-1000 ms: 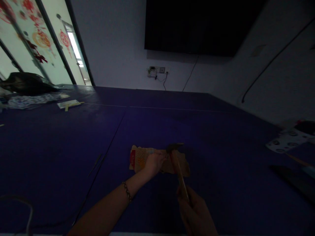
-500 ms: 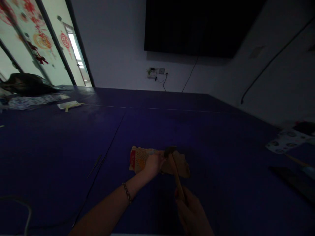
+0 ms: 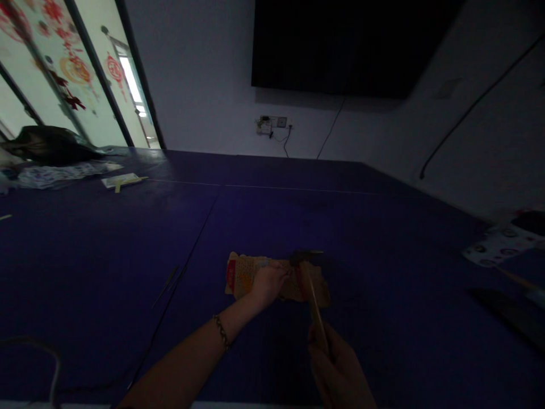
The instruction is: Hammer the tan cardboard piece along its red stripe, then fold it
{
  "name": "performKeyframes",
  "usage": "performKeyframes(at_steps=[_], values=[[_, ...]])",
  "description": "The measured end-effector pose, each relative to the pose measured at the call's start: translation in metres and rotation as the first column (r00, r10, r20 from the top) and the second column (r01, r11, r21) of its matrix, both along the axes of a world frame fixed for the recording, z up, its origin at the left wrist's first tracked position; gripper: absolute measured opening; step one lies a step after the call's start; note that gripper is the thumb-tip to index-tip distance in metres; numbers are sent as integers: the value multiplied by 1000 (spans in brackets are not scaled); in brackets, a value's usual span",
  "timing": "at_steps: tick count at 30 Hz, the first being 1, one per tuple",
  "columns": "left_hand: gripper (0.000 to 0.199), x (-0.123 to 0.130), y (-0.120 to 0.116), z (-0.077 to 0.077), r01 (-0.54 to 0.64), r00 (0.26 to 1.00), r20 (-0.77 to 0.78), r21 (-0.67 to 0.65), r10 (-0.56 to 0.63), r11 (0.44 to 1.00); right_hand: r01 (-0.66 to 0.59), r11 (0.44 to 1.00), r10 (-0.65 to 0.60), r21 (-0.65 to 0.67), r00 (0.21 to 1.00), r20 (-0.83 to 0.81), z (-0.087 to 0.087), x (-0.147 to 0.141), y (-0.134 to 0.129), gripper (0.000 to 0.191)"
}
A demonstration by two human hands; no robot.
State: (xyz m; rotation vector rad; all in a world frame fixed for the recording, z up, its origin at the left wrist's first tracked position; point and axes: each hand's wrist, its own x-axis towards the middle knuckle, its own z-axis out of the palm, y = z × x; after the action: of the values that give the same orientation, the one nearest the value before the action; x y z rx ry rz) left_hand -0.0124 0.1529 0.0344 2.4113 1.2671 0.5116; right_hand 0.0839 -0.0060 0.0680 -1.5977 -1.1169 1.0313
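A flattened piece of printed cardboard (image 3: 244,275) with a red end lies on the blue surface in the middle. My left hand (image 3: 269,283) rests over it, fingers pinched together; what they hold, if anything, is too small and dark to make out. In my right hand (image 3: 334,358), a hammer (image 3: 313,295) is gripped by its wooden handle. The dark hammer head is over the right part of the cardboard, just right of my left fingertips. Whether it touches anything cannot be seen.
Thin tools (image 3: 165,287) lie left of the cardboard. A white tray (image 3: 121,180) and a black bag (image 3: 53,145) are at the far left. To the right are a patterned sheet (image 3: 498,245) and a long dark object (image 3: 506,315). A grey cable (image 3: 55,363) curves at lower left.
The hammer and my right hand have shifted slightly right, so the hammer head is farther from my left fingertips. My left hand stays on the cardboard, nearly unmoved.
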Motion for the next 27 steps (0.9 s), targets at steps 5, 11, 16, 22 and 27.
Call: performKeyframes(at_steps=[5,11,16,22,27], values=[[21,0,0,1,-3,999,-34,-8,2,1000,1,999,-1,-34,1000,26,3,-4,-1,15],[21,-1,0,2,-2,1000,-26,10,2,1000,48,998,-48,26,999,-2,4,-3,-3,20],[21,-1,1,-1,-7,999,39,-21,7,1000,38,999,-37,-16,999,16,-2,-5,0,15],[20,-2,1,0,9,999,48,-4,-9,1000,157,986,-142,53,966,-218,-7,-1,-5,23],[14,-2,2,3,-9,995,99,-75,17,997,241,970,-209,17,876,-435,-18,16,-1,38]])
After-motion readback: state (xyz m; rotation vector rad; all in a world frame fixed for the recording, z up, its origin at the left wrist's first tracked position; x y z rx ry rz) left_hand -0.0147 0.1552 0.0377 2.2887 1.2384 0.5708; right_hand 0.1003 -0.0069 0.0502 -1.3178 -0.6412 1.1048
